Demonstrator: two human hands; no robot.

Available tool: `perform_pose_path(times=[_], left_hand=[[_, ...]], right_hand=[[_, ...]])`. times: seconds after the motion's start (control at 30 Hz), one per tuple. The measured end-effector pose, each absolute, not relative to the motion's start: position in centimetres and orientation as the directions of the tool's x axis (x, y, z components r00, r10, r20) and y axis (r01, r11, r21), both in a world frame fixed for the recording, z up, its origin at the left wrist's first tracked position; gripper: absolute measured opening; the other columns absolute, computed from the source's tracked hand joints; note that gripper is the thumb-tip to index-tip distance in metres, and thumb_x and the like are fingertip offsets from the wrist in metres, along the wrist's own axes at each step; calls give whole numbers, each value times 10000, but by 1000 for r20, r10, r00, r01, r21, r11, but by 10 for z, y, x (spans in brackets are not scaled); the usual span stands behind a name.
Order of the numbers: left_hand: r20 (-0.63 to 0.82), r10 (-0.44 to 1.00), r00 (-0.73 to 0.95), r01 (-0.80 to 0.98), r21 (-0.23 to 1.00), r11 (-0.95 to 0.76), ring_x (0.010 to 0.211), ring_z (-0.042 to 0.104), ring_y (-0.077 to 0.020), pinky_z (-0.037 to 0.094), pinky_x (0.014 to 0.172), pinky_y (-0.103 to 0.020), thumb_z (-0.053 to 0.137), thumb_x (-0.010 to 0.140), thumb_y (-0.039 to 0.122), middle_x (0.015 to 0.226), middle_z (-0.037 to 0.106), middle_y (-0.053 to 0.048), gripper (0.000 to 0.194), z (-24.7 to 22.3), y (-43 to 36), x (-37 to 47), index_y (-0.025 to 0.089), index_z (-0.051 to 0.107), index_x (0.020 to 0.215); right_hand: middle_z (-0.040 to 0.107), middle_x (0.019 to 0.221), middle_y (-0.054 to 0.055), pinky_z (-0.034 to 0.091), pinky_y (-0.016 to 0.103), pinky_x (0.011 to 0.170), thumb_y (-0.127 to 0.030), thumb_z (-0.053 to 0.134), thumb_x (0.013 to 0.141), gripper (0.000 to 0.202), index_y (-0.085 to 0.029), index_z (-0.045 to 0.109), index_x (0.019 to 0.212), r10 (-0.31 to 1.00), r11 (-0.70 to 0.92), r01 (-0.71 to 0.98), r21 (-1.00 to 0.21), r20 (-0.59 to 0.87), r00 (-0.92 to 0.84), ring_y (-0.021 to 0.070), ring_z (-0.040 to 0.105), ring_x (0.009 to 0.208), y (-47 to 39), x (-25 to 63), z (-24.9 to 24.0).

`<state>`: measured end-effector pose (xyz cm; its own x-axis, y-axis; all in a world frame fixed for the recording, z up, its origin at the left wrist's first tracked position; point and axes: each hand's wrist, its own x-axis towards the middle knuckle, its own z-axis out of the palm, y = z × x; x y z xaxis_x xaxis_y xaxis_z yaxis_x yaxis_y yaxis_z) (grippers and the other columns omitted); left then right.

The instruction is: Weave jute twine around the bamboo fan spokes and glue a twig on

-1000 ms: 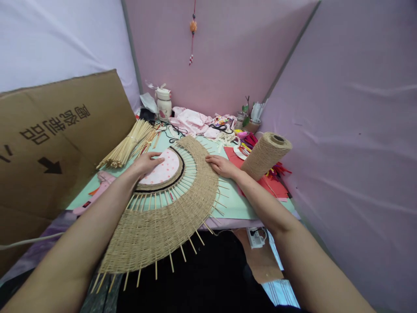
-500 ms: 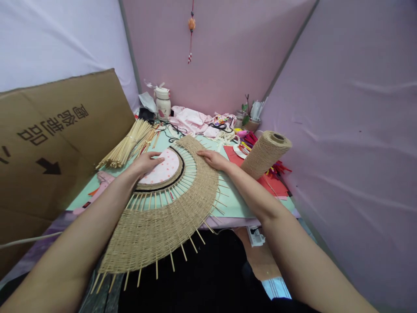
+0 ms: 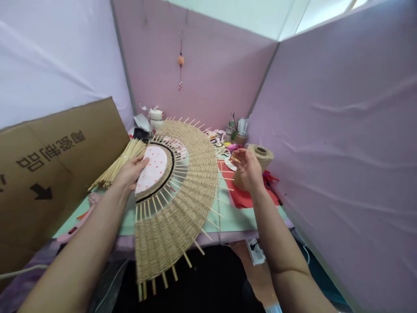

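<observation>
A half-round woven fan (image 3: 195,174) of tan twine on thin sticks is held up over the table, its stick ends poking out past the weave. At its centre lies a white half-disc patch with pink spots (image 3: 154,167), edged by a black band. My left hand (image 3: 132,171) grips the fan at this patch, thumb on the front and fingers behind. My right hand (image 3: 249,167) is off the fan, raised to its right with the fingers apart and nothing seen in them. Just behind that hand stands a spool of tan twine (image 3: 260,156), partly covered by it.
Left of the fan are a bundle of thin sticks (image 3: 125,161) and a large cardboard sheet (image 3: 65,165). A white bottle (image 3: 156,119) stands at the back. Red sheets (image 3: 241,198) lie right, on the pale green tabletop (image 3: 241,221). Fabric walls surround the table.
The fan has been lifted and turned more upright, its top edge now higher. My right hand has let go of the weave and moved right toward the spool. The camera view has tilted up.
</observation>
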<state>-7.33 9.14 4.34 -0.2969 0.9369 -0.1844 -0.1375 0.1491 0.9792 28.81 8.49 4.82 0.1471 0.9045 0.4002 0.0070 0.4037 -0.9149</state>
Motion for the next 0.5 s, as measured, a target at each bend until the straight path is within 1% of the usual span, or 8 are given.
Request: perform_pose_path(times=[0.07, 0.13, 0.23, 0.27, 0.33, 0.4, 0.47, 0.5], left_hand=[[-100, 955, -280, -234, 972, 33, 608, 678, -138, 567, 577, -218, 620, 838, 168, 775, 726, -54, 349, 47, 98, -61, 134, 601, 1185], [-24, 965, -261, -297, 953, -56, 729, 711, -175, 592, 647, -245, 596, 850, 171, 826, 739, -62, 330, 47, 104, -51, 150, 602, 1179], [25, 967, -252, -367, 922, -120, 836, 717, -191, 596, 731, -260, 566, 862, 141, 879, 747, -62, 290, 42, 112, -44, 166, 617, 1146], [14, 968, -251, -387, 915, -114, 841, 717, -187, 594, 744, -258, 566, 863, 133, 885, 747, -61, 283, 40, 113, -44, 170, 619, 1139], [-35, 967, -252, -418, 905, -77, 815, 720, -178, 593, 738, -250, 583, 857, 128, 877, 749, -56, 286, 35, 117, -46, 178, 620, 1136], [-95, 964, -247, -449, 893, -27, 753, 722, -169, 596, 702, -243, 601, 851, 129, 845, 749, -47, 303, 29, 119, -50, 183, 618, 1148], [-155, 962, -226, -492, 870, 24, 671, 715, -157, 595, 658, -232, 591, 859, 126, 788, 744, -38, 310, 24, 121, -53, 177, 613, 1164], [-192, 959, -208, -515, 855, 60, 627, 708, -152, 593, 635, -227, 580, 866, 125, 754, 738, -35, 310, 23, 122, -53, 168, 610, 1172]], right_hand=[[588, 1288, 79, 503, 385, 938, -708, 274, 875, 581, -277, 520, 1176, 951, 308, -20, -951, 308, 0, 223, 581, 1156, 80, 286, 61], [608, 1258, 92, 524, 389, 889, -764, 174, 853, 687, -272, 517, 1189, 967, 189, -35, -981, 192, -164, 232, 609, 1103, 78, 282, 72], [653, 1132, 101, 538, 407, 812, -806, 155, 822, 741, -268, 529, 1166, 926, -47, -116, -992, 0, -377, 235, 647, 981, 73, 280, 78], [659, 1089, 99, 537, 405, 791, -822, 172, 807, 749, -262, 541, 1142, 898, -129, -151, -980, -51, -436, 227, 654, 934, 71, 281, 76], [659, 1018, 86, 531, 387, 760, -856, 228, 767, 771, -249, 561, 1106, 848, -251, -219, -943, -105, -520, 196, 650, 834, 62, 285, 68], [646, 920, 53, 522, 351, 712, -860, 348, 734, 751, -247, 569, 1107, 823, -307, -250, -918, -124, -555, 152, 617, 709, 49, 289, 55], [595, 743, -4, 492, 292, 619, -760, 546, 734, 621, -242, 588, 1073, 817, -312, -185, -932, -164, -552, 106, 524, 556, 35, 295, 42], [535, 641, -37, 452, 253, 551, -685, 626, 733, 535, -229, 607, 1013, 826, -293, -124, -948, -186, -532, 86, 448, 484, 29, 297, 39]])
